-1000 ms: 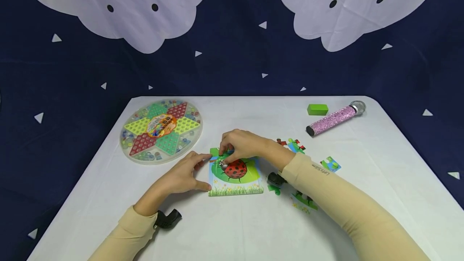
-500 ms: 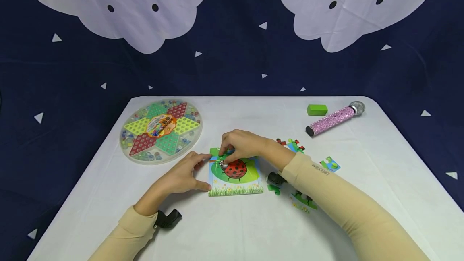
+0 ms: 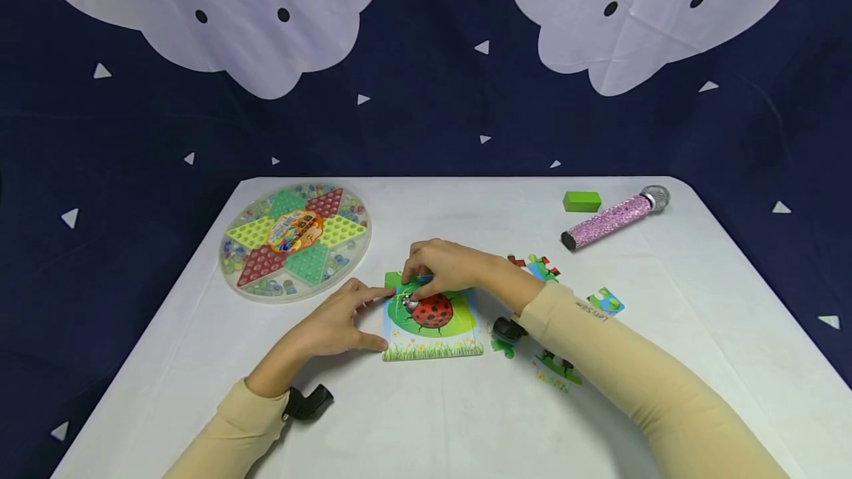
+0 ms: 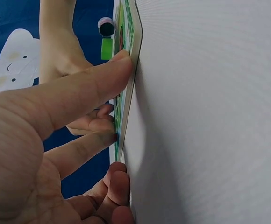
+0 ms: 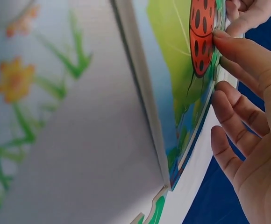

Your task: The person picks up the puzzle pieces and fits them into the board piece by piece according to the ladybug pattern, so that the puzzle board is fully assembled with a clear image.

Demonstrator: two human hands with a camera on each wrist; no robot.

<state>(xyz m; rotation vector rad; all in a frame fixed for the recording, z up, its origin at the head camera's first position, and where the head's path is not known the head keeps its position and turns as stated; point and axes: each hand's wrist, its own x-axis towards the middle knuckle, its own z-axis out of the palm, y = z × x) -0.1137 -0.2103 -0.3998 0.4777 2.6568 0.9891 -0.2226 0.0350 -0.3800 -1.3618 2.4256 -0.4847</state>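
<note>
A ladybug jigsaw puzzle (image 3: 433, 348) lies on the white table in front of me. My left hand (image 3: 331, 324) is at its left side, thumb at the near corner and index fingertip over the edge higher up. In the left wrist view both fingers reach the puzzle's edge (image 4: 134, 70) nearly straight. My right hand (image 3: 449, 266) bends over the upper left part, thumb and index finger pinching a puzzle piece (image 3: 407, 301) at the ladybug's head. The right wrist view shows the right thumb (image 5: 222, 37) beside the red ladybug body (image 5: 202, 42); the fingers hide the puzzle's top.
Several loose puzzle pieces (image 3: 606, 301) lie to the right, some partly hidden by the right forearm. A round Chinese checkers board (image 3: 296, 242) with marbles is at the back left. A green block (image 3: 582, 202) and a pink glitter microphone (image 3: 612, 219) lie at the back right.
My left index finger has slid slightly right over the puzzle's edge. A thin brown strip beside the ladybug's head no longer shows. My right hand has barely moved.
</note>
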